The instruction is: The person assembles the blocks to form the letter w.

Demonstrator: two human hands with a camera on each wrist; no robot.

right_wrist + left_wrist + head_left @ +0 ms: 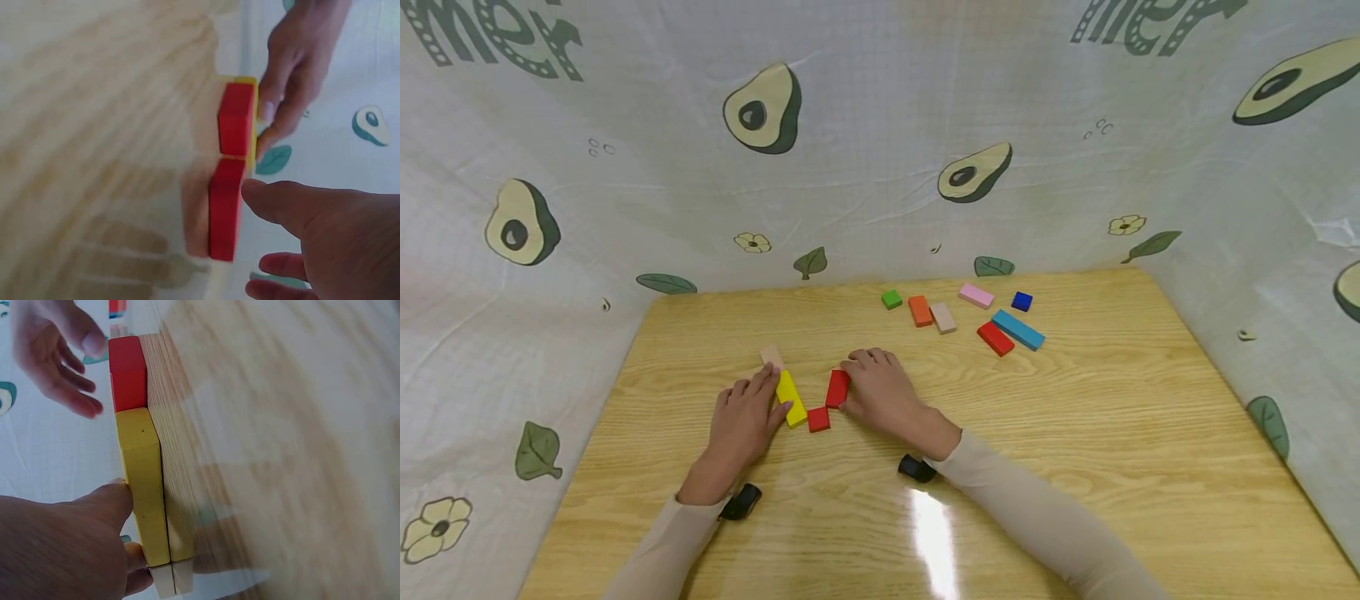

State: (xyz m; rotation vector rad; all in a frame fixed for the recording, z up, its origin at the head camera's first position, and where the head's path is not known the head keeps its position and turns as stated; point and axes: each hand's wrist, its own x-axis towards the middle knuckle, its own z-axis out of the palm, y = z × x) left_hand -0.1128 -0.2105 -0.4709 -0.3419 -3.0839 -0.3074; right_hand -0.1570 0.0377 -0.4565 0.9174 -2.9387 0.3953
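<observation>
In the head view my left hand (742,417) touches the left side of a long yellow block (791,400), index fingertip by its far end and thumb by its nearer part. A pale wooden block (772,357) lies at the yellow block's far end. At its near end sits a small red square block (818,419). My right hand (883,392) is at the right side of a red rectangular block (837,389), which angles away from the square one. In the right wrist view the right thumb (262,197) meets this block's edge; the other fingers are spread below.
Further back on the wooden table (1075,433) lie a green block (891,299), an orange block (920,311), a beige block (943,318), a pink block (977,296), a dark blue block (1022,301), a light blue block (1018,330) and another red block (996,339). Avocado-print cloth (865,208) surrounds the table.
</observation>
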